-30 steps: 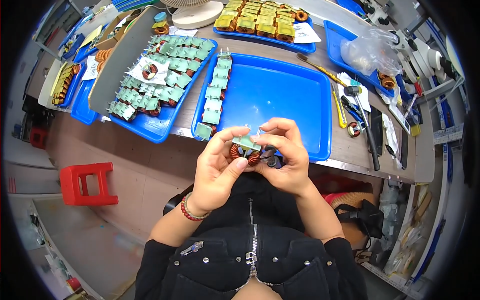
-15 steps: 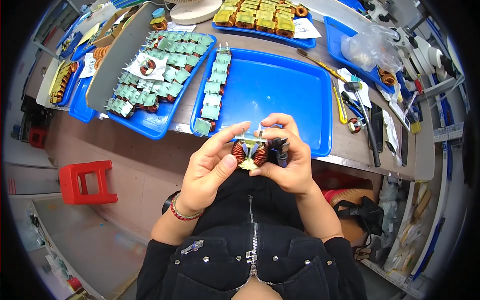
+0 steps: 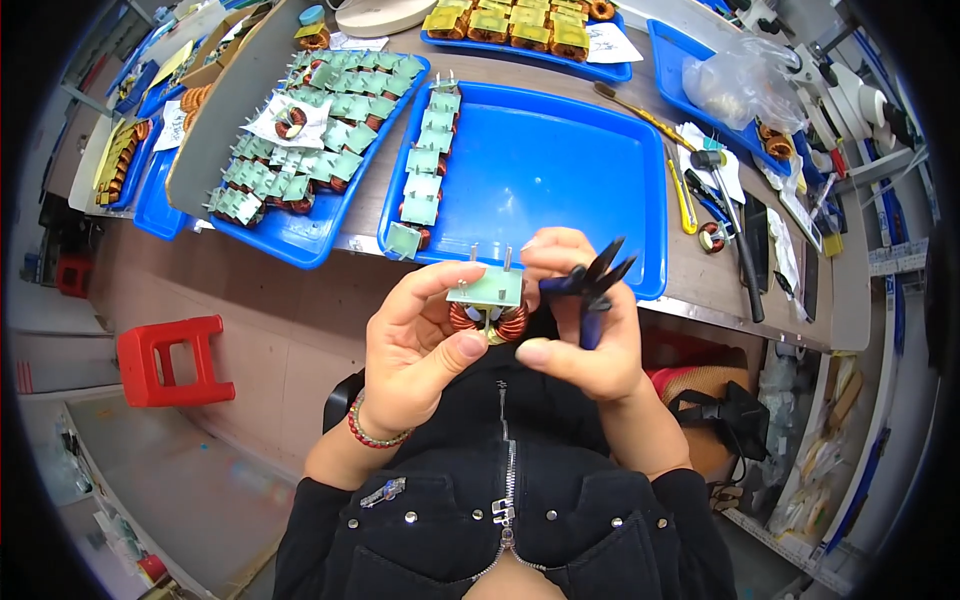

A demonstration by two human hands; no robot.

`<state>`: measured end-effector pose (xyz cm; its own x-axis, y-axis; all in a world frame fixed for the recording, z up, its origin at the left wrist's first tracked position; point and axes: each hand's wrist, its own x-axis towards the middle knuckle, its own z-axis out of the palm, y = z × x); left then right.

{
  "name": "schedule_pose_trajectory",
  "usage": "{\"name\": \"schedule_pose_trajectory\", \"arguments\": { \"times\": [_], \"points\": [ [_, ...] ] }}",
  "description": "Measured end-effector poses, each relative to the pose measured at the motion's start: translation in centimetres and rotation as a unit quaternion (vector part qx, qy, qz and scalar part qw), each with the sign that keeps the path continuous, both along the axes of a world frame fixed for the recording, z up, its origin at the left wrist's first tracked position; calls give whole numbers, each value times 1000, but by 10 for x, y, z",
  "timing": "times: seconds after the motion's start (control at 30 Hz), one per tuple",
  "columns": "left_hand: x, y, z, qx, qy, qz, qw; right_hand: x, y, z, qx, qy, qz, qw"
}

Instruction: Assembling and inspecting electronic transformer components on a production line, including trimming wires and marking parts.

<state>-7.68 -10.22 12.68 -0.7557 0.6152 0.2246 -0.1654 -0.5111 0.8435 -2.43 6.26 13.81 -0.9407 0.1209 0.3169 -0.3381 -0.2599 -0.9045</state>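
Observation:
My left hand (image 3: 415, 340) grips a copper-wound toroidal coil (image 3: 500, 322) by its side. A pale green board (image 3: 488, 287) caps the coil, with metal pins sticking up from it. Beside it, my right hand (image 3: 600, 345) holds dark-jawed pliers with blue handles (image 3: 593, 300), the jaws pointing up and away to the right. The right fingers are just off the coil's right side. Beyond both hands lies a large blue tray (image 3: 550, 180), with a row of similar green-topped coils (image 3: 423, 187) along its left edge.
Another blue tray (image 3: 290, 247) at the left is packed with green-capped coils. Yellow-topped coils (image 3: 530, 36) fill a tray at the back. A hammer (image 3: 740, 240), a yellow cutter knife (image 3: 683, 195) and a brush (image 3: 640, 113) lie at the right. A red stool (image 3: 172, 360) stands at lower left.
The coil has tilted so its green board's top now shows. My right hand has come off it and moved slightly right, turning the pliers' jaws upward.

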Motion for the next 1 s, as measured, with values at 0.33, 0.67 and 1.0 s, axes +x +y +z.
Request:
{"name": "schedule_pose_trajectory", "arguments": {
  "times": [0.33, 0.67, 1.0],
  "points": [
    [13, 1, -2, 17, 68, 63, 996, 8, -12, 10, -64, -81, 12, 995],
    [16, 1, -8, 35, 18, 62, 997, 10, -7, 4, -204, -150, 6, 967],
    [16, -1, -1, 13, -15, 49, 999, 6, -16, 15, -77, -158, -76, 981]
  ]
}}
